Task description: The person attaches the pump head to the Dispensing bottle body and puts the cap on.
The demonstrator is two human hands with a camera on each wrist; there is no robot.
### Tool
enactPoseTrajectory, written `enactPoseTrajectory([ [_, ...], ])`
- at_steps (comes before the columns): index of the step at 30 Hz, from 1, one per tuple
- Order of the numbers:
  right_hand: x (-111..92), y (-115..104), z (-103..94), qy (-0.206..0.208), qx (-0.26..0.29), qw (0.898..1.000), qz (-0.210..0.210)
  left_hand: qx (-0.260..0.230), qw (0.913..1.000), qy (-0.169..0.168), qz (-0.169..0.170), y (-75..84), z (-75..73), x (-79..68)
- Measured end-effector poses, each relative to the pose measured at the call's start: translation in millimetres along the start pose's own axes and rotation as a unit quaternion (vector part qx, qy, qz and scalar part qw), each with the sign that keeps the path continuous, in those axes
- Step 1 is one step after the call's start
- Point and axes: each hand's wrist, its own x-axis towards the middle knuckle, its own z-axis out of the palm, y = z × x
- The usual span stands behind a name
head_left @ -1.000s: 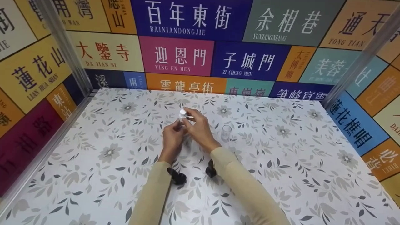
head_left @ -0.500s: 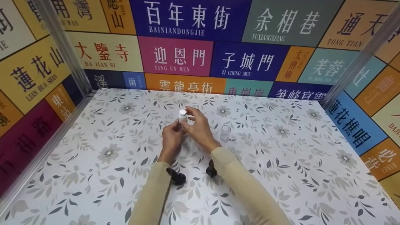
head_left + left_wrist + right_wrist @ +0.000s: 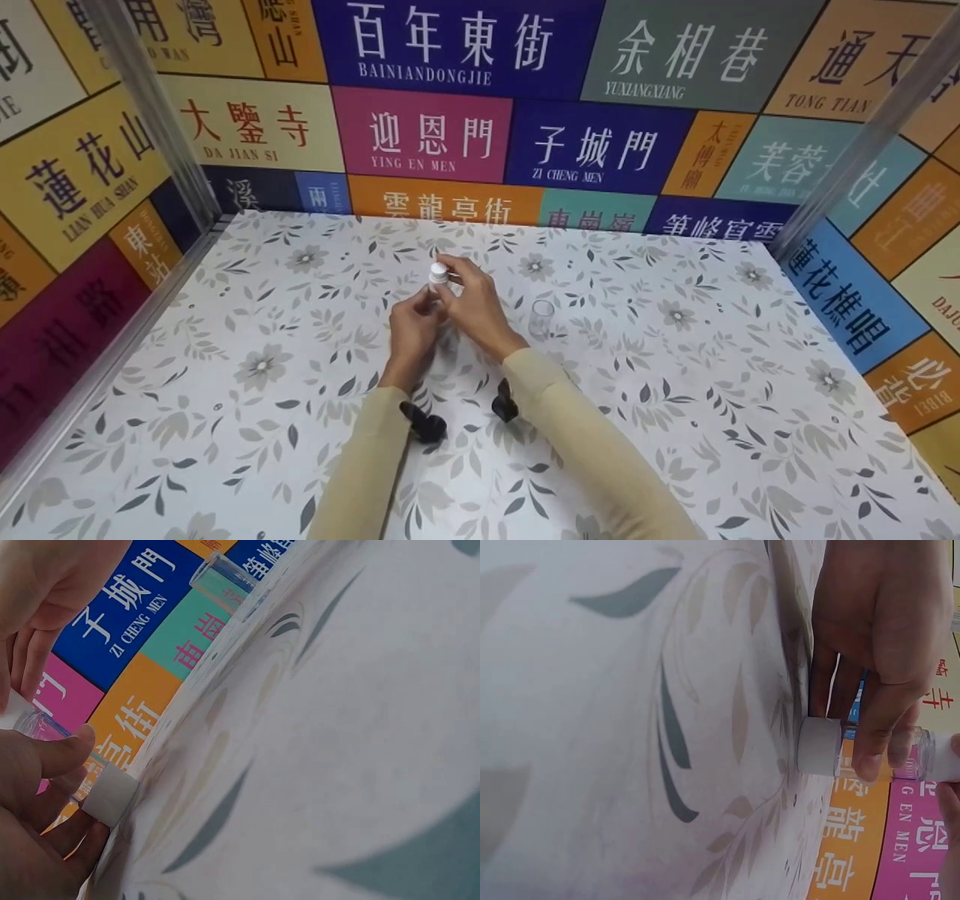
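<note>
A small clear bottle with a white cap (image 3: pixel 439 268) stands upright between my hands, near the middle of the table. Its bottom end is a white base (image 3: pixel 111 795), which is at the tabletop or just above it; I cannot tell which. My left hand (image 3: pixel 412 330) grips the bottle's clear body (image 3: pixel 905 754) with thumb and fingers. At the top, my right hand (image 3: pixel 480 304) pinches the cap, seen also at the left edge of the left wrist view. To the right of the right hand stands a clear cup (image 3: pixel 541 320), touched by neither hand.
The table (image 3: pixel 262 435) is covered with a white floral sheet. Coloured panels with lettering (image 3: pixel 424 135) wall in its back and both sides. Clear corner posts (image 3: pixel 161 112) rise at left and right. Black wrist devices (image 3: pixel 427 426) hang by the cuffs.
Half a second ago the right fingers had loosened from the cap; now they are back round it. The left hand, the bottle and the cup have stayed in place.
</note>
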Motion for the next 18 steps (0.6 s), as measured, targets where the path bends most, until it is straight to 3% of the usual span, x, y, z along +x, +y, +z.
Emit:
enactPoseTrajectory([
  [11, 1.2, -1.5, 0.1, -0.006, -0.026, 0.999, 0.031, 0.000, 1.0000, 0.002, -0.007, -0.7, -0.2, 0.0],
  [18, -0.6, -4.9, -3.4, -0.009, -0.047, 0.998, 0.044, 0.027, 0.9996, -0.004, 0.005, -0.8, -0.8, -0.5],
])
